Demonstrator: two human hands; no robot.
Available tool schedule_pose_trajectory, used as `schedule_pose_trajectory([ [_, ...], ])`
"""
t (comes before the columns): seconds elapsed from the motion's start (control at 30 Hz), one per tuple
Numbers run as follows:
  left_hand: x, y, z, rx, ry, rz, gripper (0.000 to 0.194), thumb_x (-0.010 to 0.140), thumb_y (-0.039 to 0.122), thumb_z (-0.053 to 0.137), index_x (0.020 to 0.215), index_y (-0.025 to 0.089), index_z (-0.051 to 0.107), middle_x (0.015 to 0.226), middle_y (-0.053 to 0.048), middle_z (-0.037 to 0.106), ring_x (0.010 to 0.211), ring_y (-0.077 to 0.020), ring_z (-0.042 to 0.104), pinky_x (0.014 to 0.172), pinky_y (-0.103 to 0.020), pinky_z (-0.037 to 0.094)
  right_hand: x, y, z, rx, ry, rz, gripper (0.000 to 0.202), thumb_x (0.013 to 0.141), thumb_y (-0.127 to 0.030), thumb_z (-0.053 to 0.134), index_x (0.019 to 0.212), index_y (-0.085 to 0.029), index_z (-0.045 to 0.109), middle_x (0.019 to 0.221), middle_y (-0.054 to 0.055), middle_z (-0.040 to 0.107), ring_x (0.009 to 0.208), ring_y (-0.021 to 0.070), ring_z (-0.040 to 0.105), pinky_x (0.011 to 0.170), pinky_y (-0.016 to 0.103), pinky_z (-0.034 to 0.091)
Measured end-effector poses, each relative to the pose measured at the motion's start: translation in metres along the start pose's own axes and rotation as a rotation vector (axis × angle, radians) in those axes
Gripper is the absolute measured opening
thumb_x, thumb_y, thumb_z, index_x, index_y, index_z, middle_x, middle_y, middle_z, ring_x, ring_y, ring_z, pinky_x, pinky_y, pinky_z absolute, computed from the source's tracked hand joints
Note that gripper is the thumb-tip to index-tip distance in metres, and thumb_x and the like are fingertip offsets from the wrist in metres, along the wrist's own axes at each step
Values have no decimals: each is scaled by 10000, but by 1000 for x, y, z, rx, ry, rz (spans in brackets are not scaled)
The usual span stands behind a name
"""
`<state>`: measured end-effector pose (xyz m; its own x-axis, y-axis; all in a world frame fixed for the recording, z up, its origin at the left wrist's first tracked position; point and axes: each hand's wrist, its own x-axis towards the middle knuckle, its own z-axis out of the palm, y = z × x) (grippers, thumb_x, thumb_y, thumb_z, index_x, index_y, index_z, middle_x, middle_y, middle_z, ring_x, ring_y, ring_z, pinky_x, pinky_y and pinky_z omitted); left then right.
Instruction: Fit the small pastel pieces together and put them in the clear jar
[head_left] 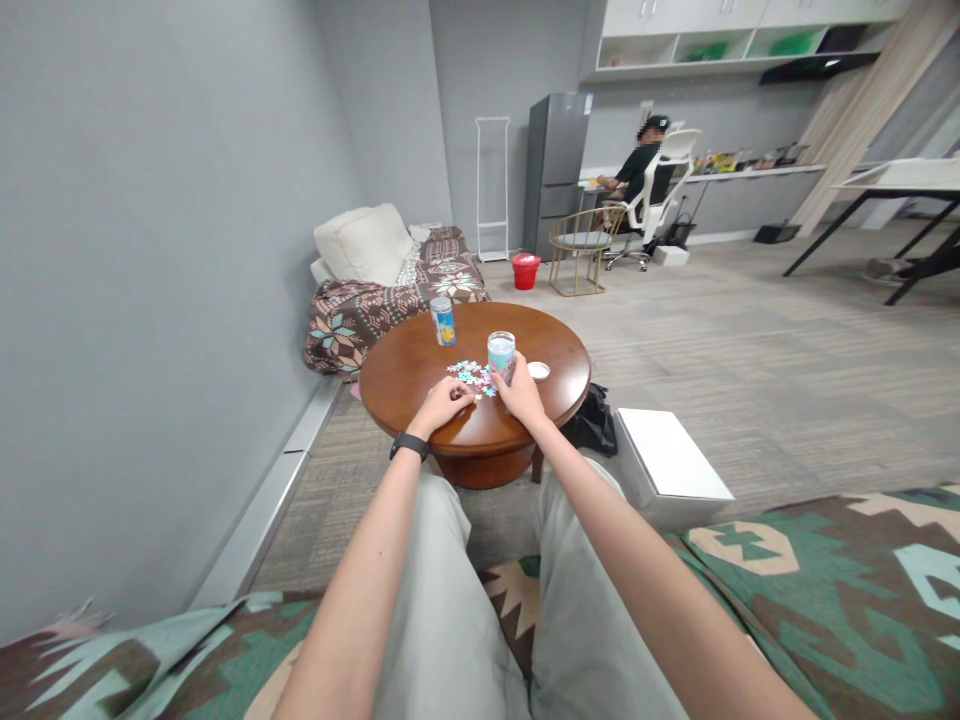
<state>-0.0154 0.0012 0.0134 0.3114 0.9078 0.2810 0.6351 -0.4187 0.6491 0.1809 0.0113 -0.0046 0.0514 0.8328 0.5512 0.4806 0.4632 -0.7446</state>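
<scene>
On the round brown table (405,370) lies a small pile of blue, white and pink puzzle pieces (471,374). My right hand (519,388) is wrapped round a clear jar with a light blue label (501,352), which stands open-topped at the right of the pile. My left hand (448,400) rests near the front of the pile, its fingers curled together; whatever they pinch, if anything, is too small to make out. A white round lid (538,370) lies right of the jar. Farther back stands a blue and yellow can (443,322).
Beyond the table are a patterned sofa (442,262), a red bucket (526,271) and a gold chair (587,242). A person (637,168) sits at the back counter. A white box (671,455) and black bag (596,420) are on the floor at right.
</scene>
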Motion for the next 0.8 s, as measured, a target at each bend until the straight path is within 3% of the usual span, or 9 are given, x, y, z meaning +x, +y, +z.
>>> schedule_pose_trajectory([
  [0.17,1,-4,1,-118,13,11,186,791,356,612,751,184,671,824,-36,671,795,-186,598,782,-300,457,0,-2,0,-6,-10,-6,589,866,-314,570,1397,-190,348,1280,145,542,1152,265,545,1016,446,428],
  [0.33,1,-10,1,-386,164,-127,207,787,388,614,798,181,617,647,2,614,608,-150,577,599,-258,457,-2,-8,-2,-90,-31,-117,587,865,-236,559,1414,-200,357,1273,135,539,1175,260,529,1023,433,434],
  [0.43,2,-14,1,-564,305,-150,215,746,376,657,797,176,595,731,-16,652,691,-154,628,685,-272,493,-4,-11,-3,-219,-52,-210,570,844,-130,522,1398,-204,412,1306,141,521,1229,275,491,1048,458,411],
  [0.53,3,-16,2,-675,371,-146,244,718,369,680,825,167,595,843,-50,687,784,-164,657,800,-313,509,-5,-12,-2,-321,-74,-260,548,823,-50,465,1352,-191,487,1331,153,512,1266,287,458,1067,488,383],
  [0.67,1,-12,1,-656,371,-138,274,684,374,717,814,159,608,852,-60,691,843,-173,655,827,-319,509,-7,-13,-2,-356,-85,-275,537,824,-34,435,1327,-201,524,1328,152,523,1274,289,453,1073,505,370],
  [0.8,-2,-8,-2,-577,372,-139,298,673,414,722,782,168,593,817,-43,676,821,-168,644,797,-309,510,-8,-16,-3,-334,-184,-345,559,812,-38,457,1336,-225,517,1337,131,531,1278,285,450,1076,521,364],
])
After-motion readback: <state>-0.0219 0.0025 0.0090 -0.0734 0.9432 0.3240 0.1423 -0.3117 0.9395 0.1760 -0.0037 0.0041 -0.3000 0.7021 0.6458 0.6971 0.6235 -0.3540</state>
